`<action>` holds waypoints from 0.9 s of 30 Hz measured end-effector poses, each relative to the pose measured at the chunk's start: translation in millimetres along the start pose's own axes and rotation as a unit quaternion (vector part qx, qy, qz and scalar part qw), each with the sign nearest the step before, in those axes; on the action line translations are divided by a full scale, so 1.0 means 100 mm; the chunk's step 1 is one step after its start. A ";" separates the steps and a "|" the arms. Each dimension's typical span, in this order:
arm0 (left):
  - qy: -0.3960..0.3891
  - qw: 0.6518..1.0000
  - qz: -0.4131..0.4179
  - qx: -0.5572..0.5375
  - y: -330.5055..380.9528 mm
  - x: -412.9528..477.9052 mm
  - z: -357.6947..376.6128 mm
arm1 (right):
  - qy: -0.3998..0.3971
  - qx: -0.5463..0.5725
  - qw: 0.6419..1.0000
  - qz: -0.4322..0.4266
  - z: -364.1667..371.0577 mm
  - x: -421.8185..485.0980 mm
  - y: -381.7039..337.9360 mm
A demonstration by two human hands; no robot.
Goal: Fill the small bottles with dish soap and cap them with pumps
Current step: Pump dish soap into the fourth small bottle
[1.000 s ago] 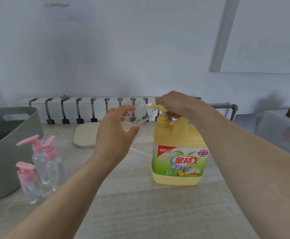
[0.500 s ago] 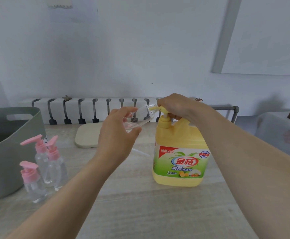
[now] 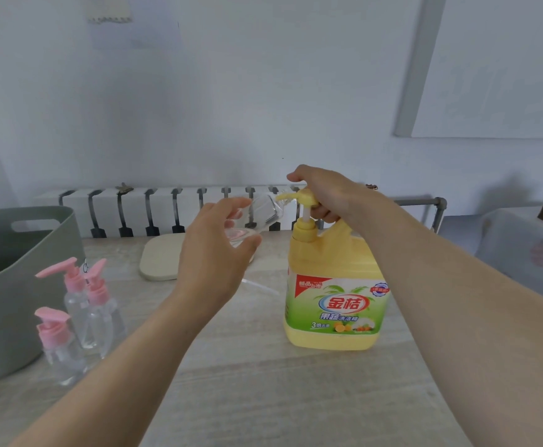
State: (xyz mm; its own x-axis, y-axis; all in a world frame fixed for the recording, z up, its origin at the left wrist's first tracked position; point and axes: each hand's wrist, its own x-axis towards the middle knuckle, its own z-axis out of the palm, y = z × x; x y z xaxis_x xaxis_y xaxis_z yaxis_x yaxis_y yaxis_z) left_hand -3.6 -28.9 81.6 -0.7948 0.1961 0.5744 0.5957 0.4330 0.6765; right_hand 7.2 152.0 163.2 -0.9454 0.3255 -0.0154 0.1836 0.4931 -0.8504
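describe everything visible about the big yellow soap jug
The yellow soap jug looks like opaque plastic, with a green, white and red label facing the camera. It stands upright on the table. Its yellow pump is up, white stem showing; the right hand grips the pump head, whose spout meets the mouth of a tilted small clear bottle in the left hand.

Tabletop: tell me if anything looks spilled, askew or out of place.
No spill shows. One oddity: a thin clear tube lies loose on the table beside the yellow soap jug, likely an unfitted pump's dip tube. The three pink-capped bottles stand upright.
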 end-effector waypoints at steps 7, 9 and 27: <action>-0.002 1.000 -0.002 -0.002 -0.03 -0.01 0.02 | 0.014 -0.111 0.994 0.013 0.05 0.11 0.02; -0.004 1.000 -0.001 -0.001 -0.05 -0.02 0.03 | 0.033 -0.138 0.990 0.022 0.08 0.13 0.02; -0.008 1.000 -0.005 -0.003 -0.04 -0.03 0.03 | 0.021 -0.122 0.992 -0.013 0.08 0.09 0.06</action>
State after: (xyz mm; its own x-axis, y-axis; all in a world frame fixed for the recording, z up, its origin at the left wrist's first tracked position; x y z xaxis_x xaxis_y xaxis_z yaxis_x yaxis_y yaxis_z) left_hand -3.9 -28.2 76.1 -0.8027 0.2055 0.5599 0.5881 0.4291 0.6856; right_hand -2.7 151.4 153.7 -0.9398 0.3404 0.0316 0.2233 0.6811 -0.6973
